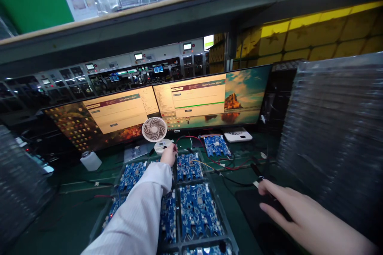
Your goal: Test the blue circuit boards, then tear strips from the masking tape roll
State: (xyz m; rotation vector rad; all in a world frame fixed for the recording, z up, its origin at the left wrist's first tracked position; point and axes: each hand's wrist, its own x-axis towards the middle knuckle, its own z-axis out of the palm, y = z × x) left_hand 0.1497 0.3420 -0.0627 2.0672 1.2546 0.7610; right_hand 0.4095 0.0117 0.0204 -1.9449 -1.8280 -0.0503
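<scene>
A divided tray (220, 203) holds several blue circuit boards (199, 209). Over its far edge reaches my left hand (169, 155), fingers pinched together by a cable end near the fan base; what they grip is too small to name. My right hand (279, 199) is at the right, thumb apart from the index finger, which lies near a white tag on a black cable (239, 183); its other fingers are hidden. Another blue board (216, 146) with wires attached lies beyond the tray. Red and yellow wires run across the tray's far right corner.
Two monitors (245, 115) stand behind, with a small white fan (154, 129) before them. A white bottle (91, 161) is at the left. Stacked clear trays rise at the right (335, 135) and left (20, 191). A white device (238, 135) sits below the right monitor.
</scene>
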